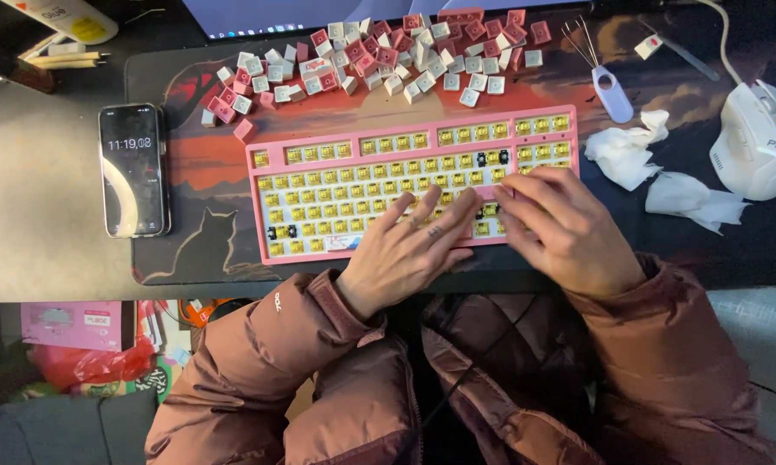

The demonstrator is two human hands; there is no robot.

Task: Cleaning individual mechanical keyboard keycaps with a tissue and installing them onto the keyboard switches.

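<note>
Both hands cover the lower right part of the pink keyboard (414, 185), so the switches under the palms and fingers are hidden, and it is hard to make out whether either hand pinches anything. The left hand (405, 250) lies flat in the lower middle of the frame, fingers spread apart over the bottom rows. The right hand (564, 228) sits just beside it to the right, fingers curled down onto the board near two dark switches; whether it grips something I cannot tell. The keyboard stands bare of caps, yellow switches showing, in the centre of the frame. Loose pink and white keycaps (388, 56) are heaped above it, partly cut off by the top edge. A phone (132, 170) lies at left, a white mouse (758, 138) at right, cropped by the frame.
</note>
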